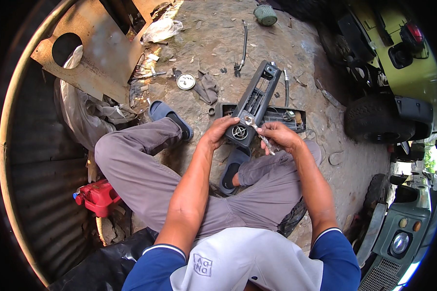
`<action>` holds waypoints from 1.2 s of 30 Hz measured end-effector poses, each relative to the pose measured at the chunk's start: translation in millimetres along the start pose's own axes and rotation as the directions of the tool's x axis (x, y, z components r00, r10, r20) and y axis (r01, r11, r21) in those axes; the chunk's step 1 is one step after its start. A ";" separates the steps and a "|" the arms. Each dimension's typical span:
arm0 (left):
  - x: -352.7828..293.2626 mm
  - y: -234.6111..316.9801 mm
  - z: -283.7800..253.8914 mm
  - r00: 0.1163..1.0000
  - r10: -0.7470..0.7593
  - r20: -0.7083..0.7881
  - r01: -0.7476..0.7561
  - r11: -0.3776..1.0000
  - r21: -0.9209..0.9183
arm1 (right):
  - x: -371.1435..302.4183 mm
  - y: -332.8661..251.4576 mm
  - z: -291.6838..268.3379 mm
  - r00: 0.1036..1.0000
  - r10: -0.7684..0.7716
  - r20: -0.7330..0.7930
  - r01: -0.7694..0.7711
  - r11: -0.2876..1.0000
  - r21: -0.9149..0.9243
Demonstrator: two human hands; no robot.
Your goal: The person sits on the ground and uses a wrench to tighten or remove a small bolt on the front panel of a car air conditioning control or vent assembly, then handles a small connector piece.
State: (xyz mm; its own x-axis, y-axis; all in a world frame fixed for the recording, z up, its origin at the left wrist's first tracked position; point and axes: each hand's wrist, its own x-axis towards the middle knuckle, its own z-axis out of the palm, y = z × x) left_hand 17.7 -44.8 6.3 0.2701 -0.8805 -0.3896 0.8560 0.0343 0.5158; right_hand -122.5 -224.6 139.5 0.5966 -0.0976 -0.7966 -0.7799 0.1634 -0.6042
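A long black plastic unit [262, 80] stands tilted between my knees, with a round vent [239, 132] at its near end and a slotted middle. My left hand [217, 132] grips its left edge beside the vent, thumb on top. My right hand [280, 137] is closed on a silvery wrench [264, 139], whose head lies against the unit's top face, just above the vent. Whether the wrench sits on a nut there is too small to tell. Under the unit lies a second black housing [296, 116], open, with parts inside; the unit hides its middle.
Hoses [244, 43], a dark rag [207, 87] and a round gauge-like disc [186, 81] lie on the rough ground ahead. A red jerrycan [99, 198] stands left, below a rusty metal sheet [90, 48]. Vehicles, one with a big tyre [374, 119], are on the right.
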 end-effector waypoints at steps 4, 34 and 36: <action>-0.1 -0.1 -2.4 1.000 -0.006 -0.004 0.006 1.000 0.003 | 14.6 -15.9 -27.7 0.999 0.000 0.044 0.009 0.979 -0.204; 0.3 -1.0 -2.6 1.000 -0.009 -0.013 0.009 1.000 -0.001 | -2.3 -2.4 -1.9 0.999 -0.026 0.025 0.026 1.000 0.017; 1.3 -1.7 -1.6 1.000 -0.007 0.008 0.007 1.000 0.000 | 2.8 -11.2 -20.2 0.999 -0.008 0.043 0.014 0.989 -0.148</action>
State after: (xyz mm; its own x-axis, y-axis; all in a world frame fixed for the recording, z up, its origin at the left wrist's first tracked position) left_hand 17.2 -45.3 3.7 0.2604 -0.8845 -0.3872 0.8578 0.0279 0.5133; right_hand -115.9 -246.6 143.6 0.6106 -0.0566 -0.7900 -0.7906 0.0148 -0.6121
